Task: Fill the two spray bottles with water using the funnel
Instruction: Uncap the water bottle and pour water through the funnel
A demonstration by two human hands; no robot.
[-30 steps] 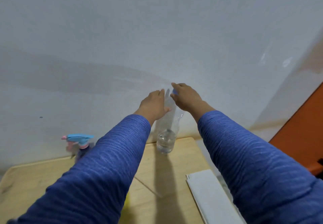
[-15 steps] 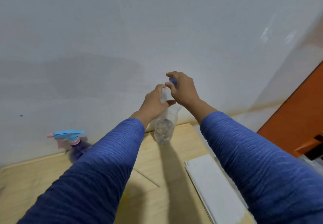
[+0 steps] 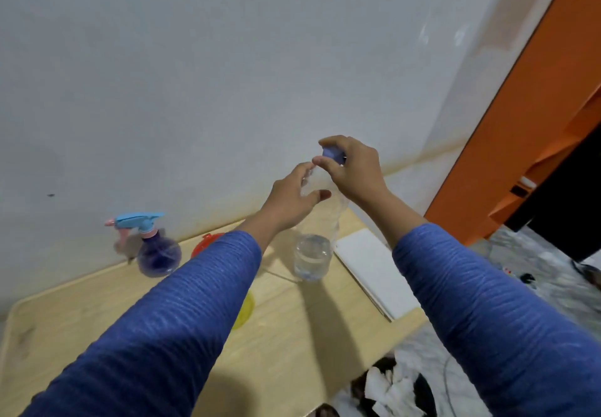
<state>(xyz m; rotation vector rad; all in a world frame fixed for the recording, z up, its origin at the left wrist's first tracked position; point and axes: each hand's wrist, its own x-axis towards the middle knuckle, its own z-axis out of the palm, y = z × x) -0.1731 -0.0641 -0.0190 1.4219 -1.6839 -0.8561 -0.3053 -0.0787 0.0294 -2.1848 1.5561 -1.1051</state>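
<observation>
Bottle (image 3: 313, 254) upright on table (image 3: 81, 312), cap (image 3: 332, 154) up. Left hand (image 3: 290, 199) wraps its neck; right hand (image 3: 353, 169) pinches cap.

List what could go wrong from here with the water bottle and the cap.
The left hand grips the thin clear water bottle near its neck while the right hand pinches the blue cap. Squeezing could push water out once it opens. The bottle stands near the white pad, which a spill might wet.
</observation>
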